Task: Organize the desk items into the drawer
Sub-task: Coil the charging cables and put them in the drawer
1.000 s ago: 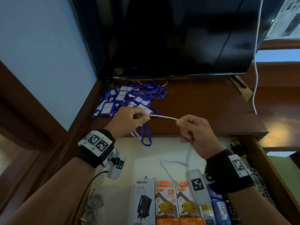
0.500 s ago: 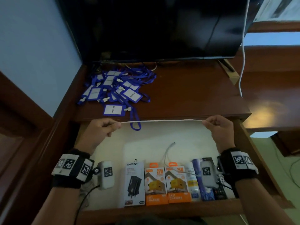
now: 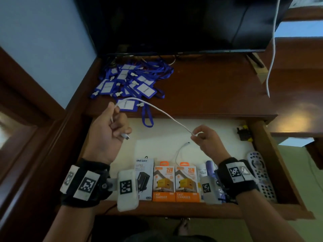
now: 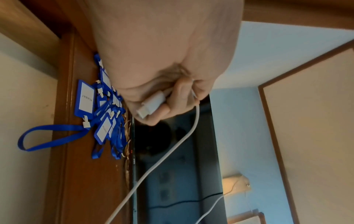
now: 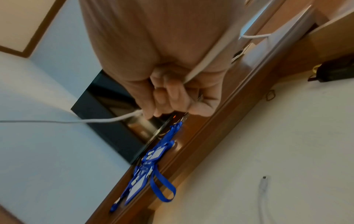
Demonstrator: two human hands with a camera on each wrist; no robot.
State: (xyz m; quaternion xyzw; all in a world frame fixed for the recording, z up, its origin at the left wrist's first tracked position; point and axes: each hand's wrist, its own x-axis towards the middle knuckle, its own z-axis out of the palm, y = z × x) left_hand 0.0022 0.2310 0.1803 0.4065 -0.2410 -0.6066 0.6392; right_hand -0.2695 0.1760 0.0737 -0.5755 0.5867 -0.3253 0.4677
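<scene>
A thin white cable (image 3: 164,112) runs in a slack arc between both hands above the open drawer (image 3: 262,145). My left hand (image 3: 113,126) grips one end, fingers curled round it, and the white USB plug (image 3: 125,136) sticks out below the fist; the left wrist view shows that plug (image 4: 151,104) lying across the curled fingers. My right hand (image 3: 202,137) pinches the cable further along (image 5: 114,119), and the free tail with its small plug (image 3: 187,143) lies on the drawer's pale floor. Blue badge holders (image 3: 132,82) with lanyards are piled on the desk top.
Along the drawer's front stand a white charger box (image 3: 145,179), two orange charger boxes (image 3: 174,182), small bottles and a grey remote (image 3: 260,175). A black plug (image 3: 243,133) sits in the back right corner. A dark screen (image 3: 174,25) stands behind; another white cable (image 3: 271,49) hangs at right.
The cable was pulled taut between hands held wide apart; now the hands are closer, the cable sags, and my left hand has turned so the plug points down.
</scene>
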